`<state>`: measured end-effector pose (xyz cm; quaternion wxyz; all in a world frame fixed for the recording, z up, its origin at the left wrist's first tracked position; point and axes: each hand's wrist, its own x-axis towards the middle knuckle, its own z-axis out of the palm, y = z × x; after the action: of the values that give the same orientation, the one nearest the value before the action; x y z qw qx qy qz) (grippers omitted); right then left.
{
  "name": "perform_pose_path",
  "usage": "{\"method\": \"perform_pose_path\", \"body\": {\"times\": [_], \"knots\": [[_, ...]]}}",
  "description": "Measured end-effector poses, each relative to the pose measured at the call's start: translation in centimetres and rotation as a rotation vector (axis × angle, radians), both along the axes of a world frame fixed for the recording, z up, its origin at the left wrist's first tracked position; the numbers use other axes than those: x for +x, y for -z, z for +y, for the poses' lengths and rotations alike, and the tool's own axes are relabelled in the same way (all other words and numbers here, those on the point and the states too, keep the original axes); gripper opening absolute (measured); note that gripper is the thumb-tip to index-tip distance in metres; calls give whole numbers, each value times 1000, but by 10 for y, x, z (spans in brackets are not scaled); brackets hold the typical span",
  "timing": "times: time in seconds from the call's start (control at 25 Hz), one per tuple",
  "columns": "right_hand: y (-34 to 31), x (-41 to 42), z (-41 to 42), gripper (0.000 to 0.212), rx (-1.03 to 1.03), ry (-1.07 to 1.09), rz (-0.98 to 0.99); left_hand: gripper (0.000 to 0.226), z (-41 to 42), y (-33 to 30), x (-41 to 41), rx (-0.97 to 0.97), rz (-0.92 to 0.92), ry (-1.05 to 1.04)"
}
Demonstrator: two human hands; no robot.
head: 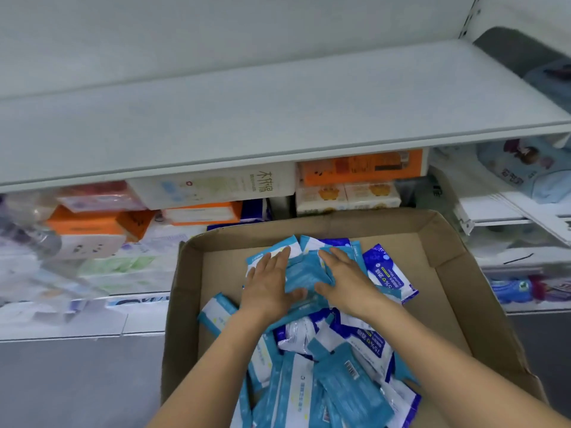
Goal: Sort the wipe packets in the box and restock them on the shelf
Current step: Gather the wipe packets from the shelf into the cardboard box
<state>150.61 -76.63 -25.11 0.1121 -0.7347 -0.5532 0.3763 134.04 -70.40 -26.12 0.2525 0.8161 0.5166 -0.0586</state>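
A shallow cardboard box (482, 291) holds a loose heap of wipe packets, teal-and-white ones (346, 387) and dark-blue-and-white ones (387, 270). My left hand (268, 285) and my right hand (346, 279) lie flat, fingers spread, side by side on a bunch of teal packets (304, 271) at the far end of the heap, pressing on it from both sides. Neither hand has a packet lifted. An empty white shelf board (278, 112) runs across the view above the box.
Under the white board, a lower shelf carries orange and white tissue packs (361, 168) and soft tissue bundles (102, 230) at the left. More packaged goods (531, 168) sit on shelves at the right. Grey floor (77, 381) lies left of the box.
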Motion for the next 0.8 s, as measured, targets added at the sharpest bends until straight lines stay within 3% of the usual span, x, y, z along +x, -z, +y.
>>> {"method": "perform_pose_path", "body": {"times": [0.28, 0.44, 0.64, 0.8], "knots": [[-95, -119, -60, 64, 429, -36, -151, 71, -74, -87, -131, 433, -272, -138], [-137, -215, -103, 69, 682, -60, -167, 74, -128, -133, -234, 667, -355, -248], [-161, -332, -139, 58, 967, -138, -135, 59, -190, -178, -362, 969, -322, -339], [-181, -406, -126, 50, 1093, -259, -194, 59, -207, -195, -447, 1058, -242, -464]]}}
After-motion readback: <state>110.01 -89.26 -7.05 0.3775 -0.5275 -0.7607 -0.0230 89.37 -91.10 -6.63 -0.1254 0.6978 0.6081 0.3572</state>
